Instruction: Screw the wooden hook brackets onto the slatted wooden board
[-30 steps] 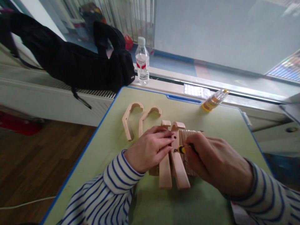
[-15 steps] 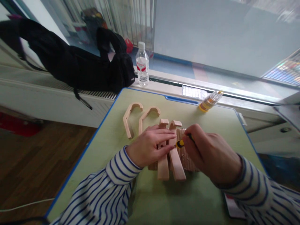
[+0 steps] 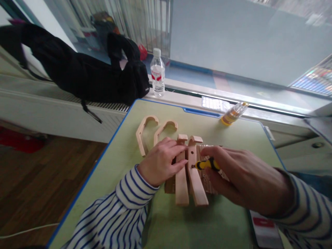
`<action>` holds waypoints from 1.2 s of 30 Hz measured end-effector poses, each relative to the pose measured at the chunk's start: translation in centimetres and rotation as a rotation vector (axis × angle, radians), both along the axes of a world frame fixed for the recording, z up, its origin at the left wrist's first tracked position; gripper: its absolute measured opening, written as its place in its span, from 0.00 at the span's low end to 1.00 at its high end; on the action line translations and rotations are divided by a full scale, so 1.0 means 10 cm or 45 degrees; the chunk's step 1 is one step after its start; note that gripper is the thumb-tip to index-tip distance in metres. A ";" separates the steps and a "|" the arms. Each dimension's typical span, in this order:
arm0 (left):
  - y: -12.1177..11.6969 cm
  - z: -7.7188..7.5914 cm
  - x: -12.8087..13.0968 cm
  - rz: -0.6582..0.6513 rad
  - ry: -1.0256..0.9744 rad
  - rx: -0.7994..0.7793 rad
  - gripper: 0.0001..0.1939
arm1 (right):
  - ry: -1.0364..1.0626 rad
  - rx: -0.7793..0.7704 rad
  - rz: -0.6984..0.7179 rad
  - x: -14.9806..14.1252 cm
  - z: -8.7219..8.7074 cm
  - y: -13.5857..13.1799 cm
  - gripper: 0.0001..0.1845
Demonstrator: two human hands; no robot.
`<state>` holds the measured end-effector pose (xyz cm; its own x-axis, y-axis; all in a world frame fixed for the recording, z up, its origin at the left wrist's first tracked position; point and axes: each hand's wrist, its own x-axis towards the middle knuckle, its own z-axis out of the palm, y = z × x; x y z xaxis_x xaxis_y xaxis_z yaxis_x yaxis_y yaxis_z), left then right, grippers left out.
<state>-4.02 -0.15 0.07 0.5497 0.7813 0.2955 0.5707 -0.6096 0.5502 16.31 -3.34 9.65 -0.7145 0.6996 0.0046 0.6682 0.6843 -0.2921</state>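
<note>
My right hand (image 3: 238, 176) is closed around a small yellow-and-black screwdriver (image 3: 206, 164). The tool lies nearly level, and its tip meets a screw hole in the right-hand wooden hook piece (image 3: 198, 190). My left hand (image 3: 160, 162) rests across the left-hand wooden hook piece (image 3: 182, 192), fingers stretched out and thumb apart. Both pieces lie side by side on a brown corrugated block (image 3: 169, 186), partly hidden by my hands. One open hole shows above the screwdriver tip. Two loose curved wooden hooks (image 3: 140, 135) lie to the left, the nearer one partly behind my left hand.
A green table (image 3: 166, 224) with a blue edge carries everything. A clear bottle with a yellow base (image 3: 230, 116) leans at the back right. Beyond are a water bottle (image 3: 157, 74) and a black bag (image 3: 90, 74) on the sill. A phone-like object (image 3: 266, 230) lies under my right sleeve.
My left fingers have drawn back leftward off the right-hand hook piece. My right hand has shifted its grip, and more of the screwdriver handle shows. The camera view has moved slightly.
</note>
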 end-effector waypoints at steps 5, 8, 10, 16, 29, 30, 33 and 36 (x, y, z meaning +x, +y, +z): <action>0.02 -0.03 -0.04 0.026 0.044 0.010 0.22 | -0.057 -0.036 0.096 0.00 0.02 0.10 0.04; 0.03 -0.05 -0.04 0.031 0.041 0.008 0.23 | -0.056 -0.039 0.124 0.00 -0.01 0.14 0.03; 0.03 -0.06 -0.04 0.027 0.046 -0.005 0.23 | -0.032 -0.027 0.129 0.00 -0.05 0.15 0.03; 0.03 -0.07 -0.03 0.027 0.021 -0.064 0.22 | 0.021 0.070 0.069 0.01 -0.16 0.09 0.05; 0.04 -0.08 -0.01 0.020 -0.006 -0.045 0.23 | 0.056 0.171 -0.001 0.00 -0.19 0.06 0.03; 0.04 -0.08 -0.01 0.019 -0.004 -0.041 0.23 | 0.053 0.184 -0.024 0.00 -0.20 0.04 0.04; 0.04 -0.08 -0.01 0.018 -0.007 -0.036 0.23 | 0.039 0.244 -0.147 -0.04 -0.23 -0.03 0.06; 0.04 -0.07 0.00 0.011 -0.014 -0.049 0.22 | 0.007 0.270 -0.293 -0.08 -0.24 -0.10 0.07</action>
<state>-4.03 0.24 -0.66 0.5399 0.7968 0.2714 0.5695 -0.5832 0.5793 15.54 -4.33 7.20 -0.5368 0.8261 0.1713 0.8115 0.5612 -0.1631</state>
